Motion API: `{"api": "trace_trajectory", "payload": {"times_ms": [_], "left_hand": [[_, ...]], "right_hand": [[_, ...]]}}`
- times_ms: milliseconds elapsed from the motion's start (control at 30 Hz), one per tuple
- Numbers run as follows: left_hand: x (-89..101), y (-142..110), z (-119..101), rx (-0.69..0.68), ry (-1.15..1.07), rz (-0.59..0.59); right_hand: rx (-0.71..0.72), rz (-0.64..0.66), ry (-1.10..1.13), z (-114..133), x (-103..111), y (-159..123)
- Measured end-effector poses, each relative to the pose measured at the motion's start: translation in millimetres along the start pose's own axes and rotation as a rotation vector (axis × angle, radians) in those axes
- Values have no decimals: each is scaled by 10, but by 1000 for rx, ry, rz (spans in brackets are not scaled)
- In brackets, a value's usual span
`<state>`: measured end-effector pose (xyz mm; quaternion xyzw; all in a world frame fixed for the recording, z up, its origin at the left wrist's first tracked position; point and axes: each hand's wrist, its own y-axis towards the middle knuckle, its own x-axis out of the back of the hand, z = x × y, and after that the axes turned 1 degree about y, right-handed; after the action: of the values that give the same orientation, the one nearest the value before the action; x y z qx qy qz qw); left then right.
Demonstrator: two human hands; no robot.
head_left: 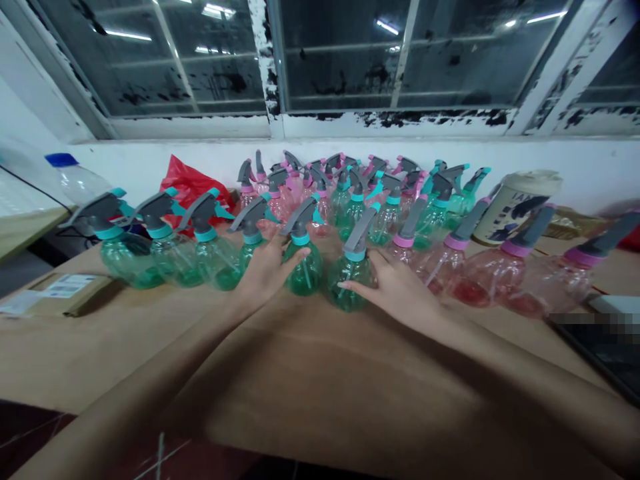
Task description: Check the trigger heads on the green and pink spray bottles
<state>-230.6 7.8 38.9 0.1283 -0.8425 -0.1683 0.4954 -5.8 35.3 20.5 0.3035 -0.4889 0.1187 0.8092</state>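
My left hand (267, 270) is closed around the left side of a round green spray bottle (306, 270) with a teal collar and grey trigger head. Its thumb lies across the front of that bottle. Just to the right, my right hand (395, 287) grips a second green spray bottle (349, 277), thumb in front and fingers hidden behind. Both bottles stand upright on the wooden table (320, 360). To the left, several more green spray bottles (217, 260) form a row. On the right side of the row are several pink spray bottles (487, 270) with pink collars.
Behind stand more spray bottles (354, 210), pink and green, near the wall. A red plastic bag (193, 187) and a blue-capped clear bottle (75, 177) are at back left. A cardboard packet (63, 293) lies left; a printed cup (515, 207) and dark flat device (600, 353) are right.
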Motion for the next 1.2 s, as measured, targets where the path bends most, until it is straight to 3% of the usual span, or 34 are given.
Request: {"api": "trace_trajectory", "payload": {"times_ms": [200, 267, 433, 567, 700, 900, 1067, 1200], "left_hand": [[141, -336, -46, 31, -32, -98], [203, -476, -113, 44, -79, -78], [140, -685, -546, 1, -234, 243], [-102, -660, -965, -141, -346, 348], [-321, -569, -1200, -205, -476, 310], [-581, -458, -1226, -115, -521, 240], [-627, -351, -1259, -207, -397, 136], [-618, -276, -1313, -216, -366, 150]], "right_hand": [[34, 28, 23, 2, 83, -308], [40, 41, 17, -1, 110, -423], [40, 77, 47, 24, 214, -702], [53, 127, 184, 27, 282, -860], [87, 126, 294, -49, 308, -922], [138, 106, 200, -357, 271, -953], [157, 159, 174, -793, 147, -1037], [122, 142, 175, -1040, 65, -1088]]}}
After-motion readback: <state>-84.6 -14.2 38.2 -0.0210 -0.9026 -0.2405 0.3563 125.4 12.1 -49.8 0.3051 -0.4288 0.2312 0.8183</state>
